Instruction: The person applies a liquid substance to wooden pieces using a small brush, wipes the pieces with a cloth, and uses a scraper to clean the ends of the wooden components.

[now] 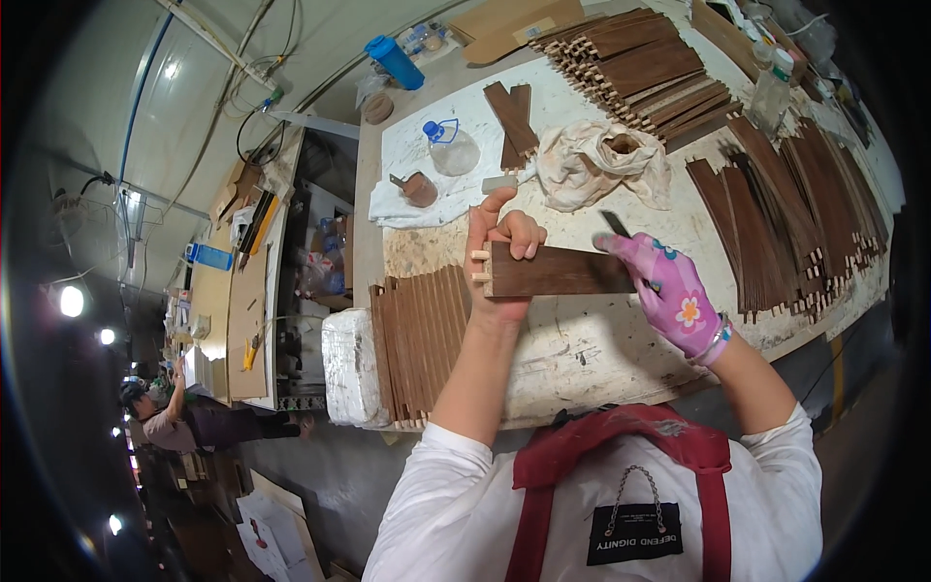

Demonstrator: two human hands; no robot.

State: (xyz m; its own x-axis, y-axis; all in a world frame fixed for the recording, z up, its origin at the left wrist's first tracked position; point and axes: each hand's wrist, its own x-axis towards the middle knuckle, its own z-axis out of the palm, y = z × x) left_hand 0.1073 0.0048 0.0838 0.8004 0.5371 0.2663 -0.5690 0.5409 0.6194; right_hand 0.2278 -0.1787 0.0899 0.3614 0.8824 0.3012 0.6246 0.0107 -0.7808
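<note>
My bare left hand (506,233) holds a dark brown wooden board (558,272) over the worktable, its palm under the left end. Pale dowels stick out of that end. My right hand (669,291), in a pink flowered glove, is closed at the board's right end. A dark flat strip-like tool (616,225) projects from its fingers; its exact kind I cannot make out. Just beyond my left fingertips lies a small grey block (499,182). A crumpled, stained cloth (601,167) lies beyond the board. Two crossed boards (511,121) rest farther back.
Doweled boards lie in a row (422,339) at left, a pile (645,63) at the back and another stack (795,213) at right. A blue-capped jug (453,150), a brown pot (419,190) and a clear bottle (773,92) stand there. Another person (179,422) is far left.
</note>
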